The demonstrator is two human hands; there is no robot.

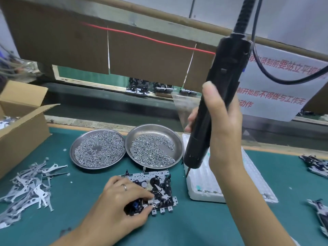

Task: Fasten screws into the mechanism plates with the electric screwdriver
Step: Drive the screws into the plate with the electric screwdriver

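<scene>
Centrally, mechanism plate (152,190) lies flat on green bench (195,228), toward 6 o'clock; left hand (124,197) rests on its near-left corner, fingertips pinching small part there; right hand (220,121) at 3 o'clock wrapped round black electric screwdriver (214,96), held near upright, bit tip over white foam tray (213,189); two steel dishes of screws (150,150) just beyond plate at 12 o'clock; loose metal levers (30,185) at 9 o'clock beside cardboard box (21,132).

Bare forearms, no sleeves; plain ring (125,187) on left hand (122,201)
</scene>
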